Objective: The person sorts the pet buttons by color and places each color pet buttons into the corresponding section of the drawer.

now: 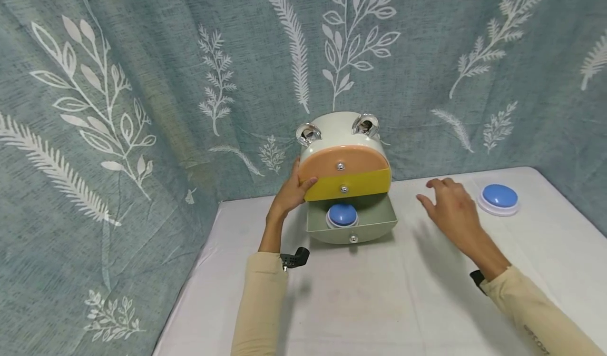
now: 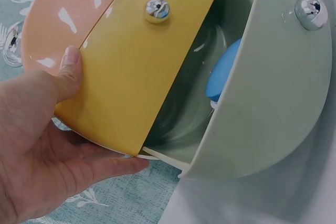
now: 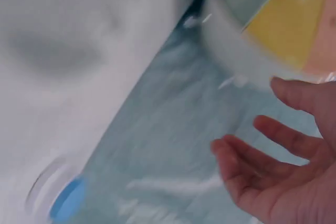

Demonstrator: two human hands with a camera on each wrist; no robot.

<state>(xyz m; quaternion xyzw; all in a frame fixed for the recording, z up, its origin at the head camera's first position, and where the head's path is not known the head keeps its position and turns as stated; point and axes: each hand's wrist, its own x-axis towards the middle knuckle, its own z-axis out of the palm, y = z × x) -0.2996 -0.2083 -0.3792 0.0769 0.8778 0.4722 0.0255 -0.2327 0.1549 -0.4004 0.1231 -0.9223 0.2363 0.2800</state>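
A small rounded drawer box with a white top and two silver ears stands at the back of the table. My left hand grips its left side, thumb on the yellow drawer and fingers round the edge. Below, the green drawer is pulled out, and a blue push button with a white base sits inside. Above the yellow one, the orange drawer is closed. My right hand is in the air right of the box, fingers loosely bent, holding nothing.
Another blue push button lies on the white-covered table at the back right, beyond my right hand. Behind the table hangs a teal curtain with white leaf prints, which also runs along both sides.
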